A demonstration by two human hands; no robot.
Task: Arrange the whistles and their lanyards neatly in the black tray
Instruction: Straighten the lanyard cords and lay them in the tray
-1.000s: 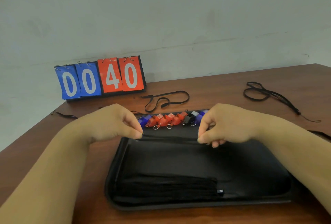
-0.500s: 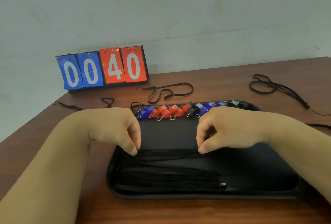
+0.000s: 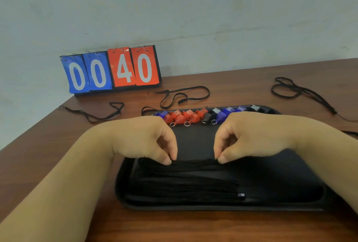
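Note:
A black tray (image 3: 286,203) lies on the table in front of me. Along its far edge runs a row of several whistles (image 3: 195,117), blue, red and black, partly hidden behind my hands. A flat bundle of black lanyards (image 3: 184,183) fills the tray's near left part. My left hand (image 3: 147,139) and my right hand (image 3: 246,137) each pinch one black lanyard (image 3: 193,161), stretched straight between them just above the bundle's far edge.
Loose black lanyards lie on the brown table: one behind the tray (image 3: 184,94), one at the left (image 3: 100,113), one at the right (image 3: 298,92). A flip scoreboard (image 3: 111,70) reading 00 40 stands at the back left against the wall.
Both hands have carried the stretched lanyard toward me and down, from near the whistle row to the far edge of the bundle.

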